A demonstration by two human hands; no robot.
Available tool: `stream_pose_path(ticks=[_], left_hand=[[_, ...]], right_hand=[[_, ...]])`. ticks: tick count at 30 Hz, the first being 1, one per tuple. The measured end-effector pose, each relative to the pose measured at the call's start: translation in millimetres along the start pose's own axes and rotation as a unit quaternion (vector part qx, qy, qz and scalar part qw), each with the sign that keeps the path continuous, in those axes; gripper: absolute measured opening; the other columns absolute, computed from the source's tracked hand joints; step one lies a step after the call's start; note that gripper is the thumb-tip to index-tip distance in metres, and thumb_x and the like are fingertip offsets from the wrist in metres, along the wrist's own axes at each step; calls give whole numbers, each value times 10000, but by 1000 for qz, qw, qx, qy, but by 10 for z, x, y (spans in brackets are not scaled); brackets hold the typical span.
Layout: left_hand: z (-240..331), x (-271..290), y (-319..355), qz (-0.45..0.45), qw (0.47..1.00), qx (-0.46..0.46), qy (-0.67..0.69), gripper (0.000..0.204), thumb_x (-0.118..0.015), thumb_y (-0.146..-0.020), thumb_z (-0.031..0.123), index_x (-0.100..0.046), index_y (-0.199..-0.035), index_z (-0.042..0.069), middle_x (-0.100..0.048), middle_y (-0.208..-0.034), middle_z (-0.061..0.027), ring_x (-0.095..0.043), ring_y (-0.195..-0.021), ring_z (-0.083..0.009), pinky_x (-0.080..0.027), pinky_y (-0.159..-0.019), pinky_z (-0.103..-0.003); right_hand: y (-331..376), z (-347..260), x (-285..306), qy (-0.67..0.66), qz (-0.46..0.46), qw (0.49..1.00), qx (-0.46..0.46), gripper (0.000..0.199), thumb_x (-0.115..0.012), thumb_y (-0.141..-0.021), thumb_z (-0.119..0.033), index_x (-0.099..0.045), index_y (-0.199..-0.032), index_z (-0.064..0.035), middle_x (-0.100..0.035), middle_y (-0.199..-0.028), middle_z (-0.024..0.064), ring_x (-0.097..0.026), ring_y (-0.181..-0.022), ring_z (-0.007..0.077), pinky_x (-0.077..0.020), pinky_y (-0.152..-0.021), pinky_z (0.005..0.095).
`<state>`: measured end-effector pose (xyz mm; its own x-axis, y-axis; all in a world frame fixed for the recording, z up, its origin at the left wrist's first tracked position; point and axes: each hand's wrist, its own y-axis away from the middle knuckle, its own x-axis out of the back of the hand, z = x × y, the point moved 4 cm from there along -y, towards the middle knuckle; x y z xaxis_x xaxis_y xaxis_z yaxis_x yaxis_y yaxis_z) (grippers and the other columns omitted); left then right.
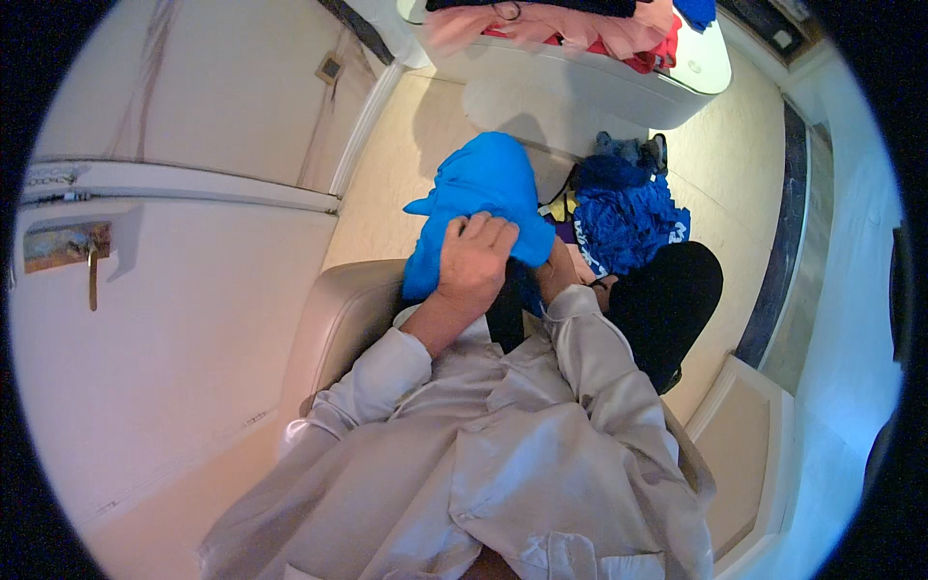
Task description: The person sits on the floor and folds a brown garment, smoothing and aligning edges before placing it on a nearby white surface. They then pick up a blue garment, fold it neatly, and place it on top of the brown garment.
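My left hand (476, 259) grips a bright blue cloth garment (480, 188), bunched up in front of my chest. The cloth hangs over and past my fingers. My right hand (555, 273) is mostly hidden beneath the same blue garment; only the wrist and a bit of the hand show above the beige sleeve, and it seems to hold the cloth from below. I sit on a beige padded seat (343, 309), wearing a light beige shirt and dark trousers.
A heap of darker blue clothes (626, 217) lies on the floor just beyond my knee. A white oval tub (580, 82) piled with pink and red garments (570, 24) stands farther off. A white cabinet (164, 290) is at my left.
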<state>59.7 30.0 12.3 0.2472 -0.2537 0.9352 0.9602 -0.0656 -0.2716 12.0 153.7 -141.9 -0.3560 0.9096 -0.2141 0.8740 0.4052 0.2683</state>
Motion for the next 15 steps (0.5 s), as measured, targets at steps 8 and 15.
stream_pose_path(ticks=[8, 15], left_hand=[[-145, 472, -288, 136, 982, 59, 118, 414, -645, -707, -61, -653, -1098, 77, -683, -1063, -116, -648, -970, -299, -458, -866, -402], [-176, 563, -328, 145, 955, 116, 232, 357, -586, -750, -89, -643, -1084, 24, -664, -1059, -182, -630, -973, -379, -496, -875, -417]], right_hand=[[-373, -22, 467, 204, 83, 970, 103, 525, -578, -853, 80, -450, -1361, 50, -568, -1207, 138, -568, -1058, 226, -444, -963, 328], [-256, -1414, 868, 281, 200, 894, 287, 573, -448, -805, 137, -442, -1371, 44, -383, -1485, 215, -403, -1358, 332, -304, -1160, 421]])
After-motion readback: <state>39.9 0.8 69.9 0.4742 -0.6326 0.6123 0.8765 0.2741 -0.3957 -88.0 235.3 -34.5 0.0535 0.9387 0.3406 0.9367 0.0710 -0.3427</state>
